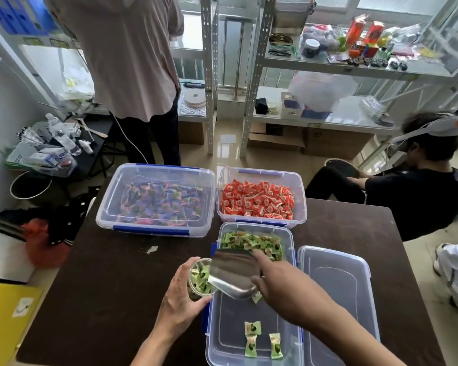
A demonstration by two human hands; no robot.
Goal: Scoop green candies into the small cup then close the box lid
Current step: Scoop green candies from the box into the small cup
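The left hand (180,294) is curled round the small cup (197,260), fingers wrapping its far wall and thumb on the near side, and holds it just off the left edge of the open candy box (228,328). The cup is tipped a little toward the right hand and already holds a layer of green candies (201,281).

The right hand (275,286) is clamped on the rear of the metal scoop (230,270). Its index finger lies along the scoop's far edge and its thumb presses the near side, so the handle is hidden under the palm. The scoop is tilted down to the left, and its front lip meets the cup's rim, directly between the two hands. One green candy (257,297) shows just below the scoop, beside the right thumb.

Beyond the scoop, at the far end of the box, lies the main heap of green candies (249,243). Nearer than both hands, three loose green candies (253,328) sit on the box's bare floor. The box lid (336,291) lies flat on the dark table (111,286), just to the right of the right forearm and touching the box's side.

Well beyond the hands stand a closed box of purple and pink candies (156,199) and an open box of red candies (259,202), side by side. Past the table, one person stands in a pink shirt (132,62), and a seated person (421,191) wears a head rig.
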